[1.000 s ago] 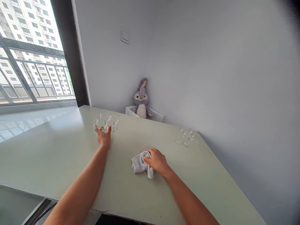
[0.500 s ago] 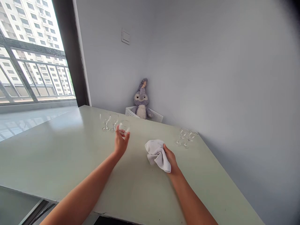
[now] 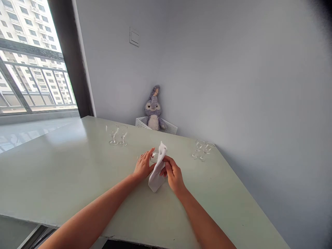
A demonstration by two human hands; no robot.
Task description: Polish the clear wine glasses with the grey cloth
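Observation:
My left hand (image 3: 143,165) grips a clear stemmed wine glass (image 3: 155,157) above the middle of the table, with its bowl showing past the fingers. My right hand (image 3: 173,174) pinches a white cloth (image 3: 157,169), which hangs in a twisted fold against the glass. Part of the glass is hidden by the cloth and my fingers. Farther back, a pair of stemmed glasses (image 3: 117,135) stands upright to the left. Another pair (image 3: 203,149) stands to the right, apart from both hands.
The glasses stand on a pale green table (image 3: 52,162), which meets a grey wall at its far and right sides. A grey stuffed rabbit (image 3: 153,112) sits in a white perforated basket (image 3: 169,129) in the far corner. A window (image 3: 33,58) lies to the left.
My left hand has lifted a glass from the left group and carried it rightward. My right hand has raised the cloth off the table. Both hands have come together around the glass.

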